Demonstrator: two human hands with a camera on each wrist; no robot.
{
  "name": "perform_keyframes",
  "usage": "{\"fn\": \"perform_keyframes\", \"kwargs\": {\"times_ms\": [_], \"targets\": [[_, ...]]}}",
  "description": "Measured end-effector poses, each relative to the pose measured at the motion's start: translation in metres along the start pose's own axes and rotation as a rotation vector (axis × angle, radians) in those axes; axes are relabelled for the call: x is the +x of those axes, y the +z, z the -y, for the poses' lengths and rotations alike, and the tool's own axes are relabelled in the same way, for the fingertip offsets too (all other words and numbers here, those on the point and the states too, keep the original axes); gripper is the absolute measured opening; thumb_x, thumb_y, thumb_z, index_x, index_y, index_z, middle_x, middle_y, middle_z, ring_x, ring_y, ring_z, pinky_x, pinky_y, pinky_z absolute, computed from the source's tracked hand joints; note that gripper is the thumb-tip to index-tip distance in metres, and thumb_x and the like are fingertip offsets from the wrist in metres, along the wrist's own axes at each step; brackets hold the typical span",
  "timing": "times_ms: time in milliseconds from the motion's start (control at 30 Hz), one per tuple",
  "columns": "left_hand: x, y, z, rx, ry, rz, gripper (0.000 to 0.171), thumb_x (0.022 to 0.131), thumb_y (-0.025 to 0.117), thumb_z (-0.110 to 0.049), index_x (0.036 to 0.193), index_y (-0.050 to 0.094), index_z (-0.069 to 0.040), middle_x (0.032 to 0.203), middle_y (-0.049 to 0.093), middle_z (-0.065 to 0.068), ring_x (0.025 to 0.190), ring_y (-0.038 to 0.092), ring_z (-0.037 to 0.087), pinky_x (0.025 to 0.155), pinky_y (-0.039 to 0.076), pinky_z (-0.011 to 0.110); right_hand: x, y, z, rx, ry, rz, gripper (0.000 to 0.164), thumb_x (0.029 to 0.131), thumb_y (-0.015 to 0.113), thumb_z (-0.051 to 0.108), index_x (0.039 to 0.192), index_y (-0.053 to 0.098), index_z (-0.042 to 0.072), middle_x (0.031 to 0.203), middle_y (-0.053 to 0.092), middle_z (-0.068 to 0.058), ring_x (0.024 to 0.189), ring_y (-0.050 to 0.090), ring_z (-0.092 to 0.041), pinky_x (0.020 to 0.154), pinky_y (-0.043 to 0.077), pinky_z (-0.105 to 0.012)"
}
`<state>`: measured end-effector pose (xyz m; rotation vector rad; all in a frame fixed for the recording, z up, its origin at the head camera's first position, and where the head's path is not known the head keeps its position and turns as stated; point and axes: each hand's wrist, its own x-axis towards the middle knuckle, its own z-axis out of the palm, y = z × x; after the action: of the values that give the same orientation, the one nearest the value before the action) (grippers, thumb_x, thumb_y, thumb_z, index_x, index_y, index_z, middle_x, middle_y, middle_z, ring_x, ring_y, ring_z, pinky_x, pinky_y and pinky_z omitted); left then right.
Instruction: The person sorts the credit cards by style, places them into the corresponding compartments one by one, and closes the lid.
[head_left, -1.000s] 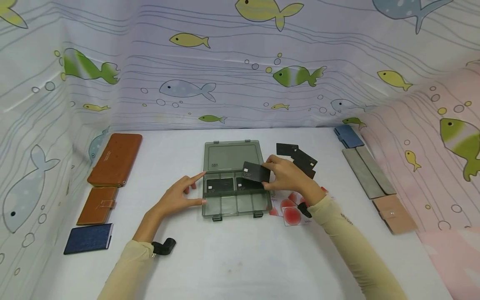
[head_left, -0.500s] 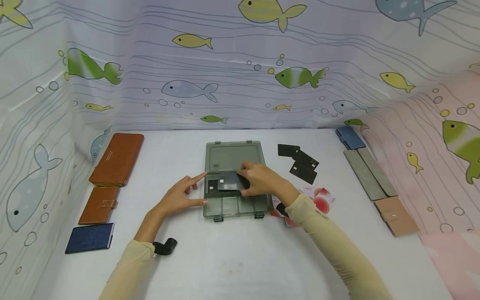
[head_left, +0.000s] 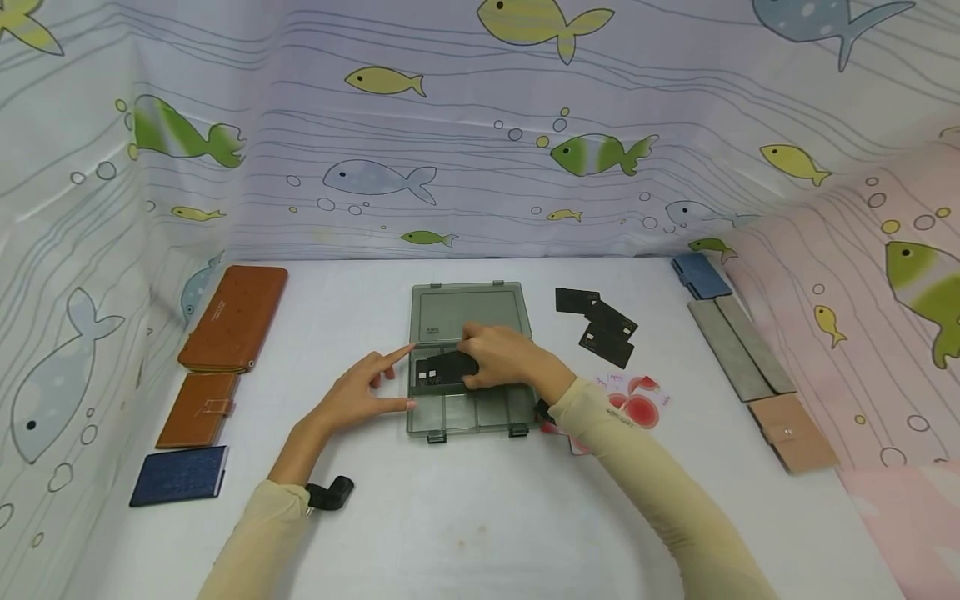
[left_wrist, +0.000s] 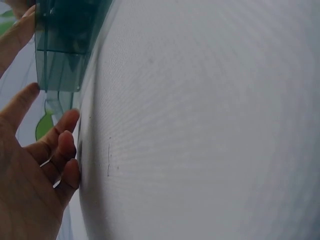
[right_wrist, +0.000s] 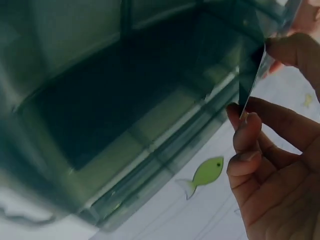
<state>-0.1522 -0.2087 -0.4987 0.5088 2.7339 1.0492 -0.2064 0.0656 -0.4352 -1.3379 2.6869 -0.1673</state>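
Note:
A translucent grey-green plastic box (head_left: 468,310) lies on the table with its lid folded back. My right hand (head_left: 504,357) pinches a black card (head_left: 452,367) by its right end over the box's upper-left compartment. Under it, the left edge of another black card (head_left: 422,372) shows. In the right wrist view, the pinched card (right_wrist: 251,82) appears edge-on between thumb and fingers. My left hand (head_left: 358,390) touches the box's left side with extended index finger and thumb, which the left wrist view shows beside the box wall (left_wrist: 60,65). The right hand hides the neighbouring upper compartment.
Several black cards (head_left: 606,343) lie fanned right of the box, above red-patterned cards (head_left: 641,410) partly under the right sleeve. On the left are a brown wallet (head_left: 234,321), a smaller brown one (head_left: 197,410) and a navy booklet (head_left: 180,477). More wallets (head_left: 791,431) line the right.
My right hand has moved left with the black card, from above the right compartment to the left one, lowering it over the card there. The left hand stays in place at the box.

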Motion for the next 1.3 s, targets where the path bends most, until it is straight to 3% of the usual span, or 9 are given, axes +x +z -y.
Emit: {"fn": "perform_keyframes", "kwargs": {"times_ms": [200,433,533,667,967,1133,1300], "targets": [[-0.001,0.0,0.001,0.003,0.003,0.007,0.092,0.075,0.083,-0.05,0.153,0.037,-0.036,0.098,0.052,0.001,0.078,0.04,0.015,0.068,0.035,0.032,0.005,0.003,0.005,0.074,-0.048,-0.021,0.05,0.091,0.07,0.032,0.131,0.064,0.002,0.126,0.062,-0.013,0.097,0.068,-0.022,0.085,0.055,-0.035],[0.0,0.001,0.002,0.009,-0.001,0.004,0.092,0.075,0.083,-0.05,0.153,0.037,-0.036,0.098,0.051,0.0,0.078,0.039,0.015,0.068,0.035,0.032,-0.008,0.0,-0.005,0.18,0.013,-0.054,0.05,0.091,0.072,0.028,0.132,0.063,0.002,0.131,0.06,-0.012,0.098,0.068,-0.023,0.09,0.054,-0.038],[0.001,0.002,0.002,0.014,-0.003,0.009,0.092,0.075,0.083,-0.051,0.153,0.037,-0.036,0.098,0.051,0.0,0.078,0.039,0.015,0.068,0.034,0.032,-0.018,-0.003,-0.015,0.203,0.038,-0.083,0.049,0.09,0.073,0.028,0.13,0.064,0.002,0.13,0.06,-0.011,0.082,0.067,-0.016,0.082,0.055,-0.035],[0.001,0.002,0.001,0.01,-0.009,0.016,0.093,0.075,0.083,-0.051,0.154,0.037,-0.036,0.098,0.051,0.0,0.078,0.038,0.016,0.069,0.034,0.033,-0.031,-0.007,-0.031,0.226,0.073,-0.122,0.048,0.089,0.074,0.029,0.129,0.065,0.003,0.127,0.062,-0.011,0.06,0.051,-0.007,0.069,0.05,-0.03],[0.001,0.001,-0.001,0.013,-0.003,0.007,0.092,0.075,0.083,-0.049,0.154,0.037,-0.035,0.099,0.051,0.001,0.078,0.038,0.016,0.069,0.033,0.033,-0.07,-0.005,-0.081,0.266,0.262,-0.234,0.055,0.085,0.078,0.032,0.129,0.065,0.001,0.118,0.065,-0.013,0.075,0.058,-0.018,0.066,0.048,-0.034],[0.001,0.001,-0.001,0.015,0.0,0.01,0.092,0.076,0.083,-0.05,0.154,0.036,-0.035,0.099,0.051,0.0,0.079,0.039,0.017,0.069,0.034,0.033,-0.093,0.004,-0.114,0.303,0.43,-0.249,0.061,0.083,0.08,0.036,0.13,0.064,0.001,0.115,0.064,-0.016,0.075,0.055,-0.02,0.069,0.047,-0.039],[0.002,0.002,0.0,0.016,0.003,0.014,0.093,0.076,0.083,-0.05,0.154,0.036,-0.036,0.099,0.051,0.0,0.079,0.039,0.017,0.07,0.034,0.033,-0.114,0.014,-0.142,0.32,0.525,-0.265,0.063,0.082,0.081,0.034,0.131,0.062,-0.001,0.114,0.064,-0.019,0.076,0.055,-0.023,0.068,0.047,-0.038]]}}
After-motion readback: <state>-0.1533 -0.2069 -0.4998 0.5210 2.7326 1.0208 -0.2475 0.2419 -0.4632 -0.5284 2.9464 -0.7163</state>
